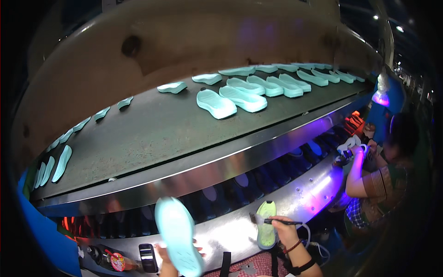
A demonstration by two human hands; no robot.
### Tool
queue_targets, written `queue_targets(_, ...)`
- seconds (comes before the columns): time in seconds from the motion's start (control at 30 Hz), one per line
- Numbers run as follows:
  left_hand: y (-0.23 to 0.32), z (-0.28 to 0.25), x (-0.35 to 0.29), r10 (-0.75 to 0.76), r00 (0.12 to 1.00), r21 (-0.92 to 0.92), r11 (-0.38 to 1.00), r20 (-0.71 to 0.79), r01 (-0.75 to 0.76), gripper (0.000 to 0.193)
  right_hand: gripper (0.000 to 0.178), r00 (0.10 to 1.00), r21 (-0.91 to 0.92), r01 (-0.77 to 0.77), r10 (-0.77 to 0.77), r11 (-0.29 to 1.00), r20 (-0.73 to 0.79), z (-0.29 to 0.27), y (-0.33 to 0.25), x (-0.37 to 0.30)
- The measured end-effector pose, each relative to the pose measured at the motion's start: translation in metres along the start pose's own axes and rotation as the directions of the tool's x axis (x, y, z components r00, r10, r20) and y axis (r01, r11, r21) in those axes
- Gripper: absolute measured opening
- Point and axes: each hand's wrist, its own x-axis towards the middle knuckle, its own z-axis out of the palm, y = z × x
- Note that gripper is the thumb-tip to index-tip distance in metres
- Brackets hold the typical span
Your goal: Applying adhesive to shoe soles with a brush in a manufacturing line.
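A pale mint shoe sole (177, 233) is upright in my left hand (163, 255), which grips it low by the edges. Its outline is slightly blurred. My right hand (285, 233) pinches the black handle of a brush (267, 221), and a thin white hose runs off the handle's rear end. Under the brush, a yellow-green shoe sole (266, 236) lies on the shiny metal ledge (230, 240). The brush head lies across this sole, its bristles at the left edge; whether they touch the surface I cannot tell.
Beyond the ledge runs a dark conveyor belt (138, 147) carrying several mint soles (216, 104) under a brown hood (184, 41). Dark shoe uppers (240, 184) fill the lower slot. A bottle (104, 256) and black phone-like object (148, 257) sit left. A co-worker (383, 180) works at right.
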Motion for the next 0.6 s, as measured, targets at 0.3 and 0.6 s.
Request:
queue_targets(0.3, -0.091, -0.071, 0.045, -0.164, 0.948, -0.205, 0.973, -0.272, 0.109, 0.095, 0.022, 0.927, -0.157, 0.036, 0.025, 0.987, 0.374, 0.067, -0.010, -0.001)
queue_targets(0.6, -0.104, -0.069, 0.040, -0.081, 0.949, -0.211, 0.977, -0.304, 0.015, 0.081, 0.017, 0.944, -0.306, 0.022, 0.081, 0.952, 0.320, 0.107, 0.006, 0.028)
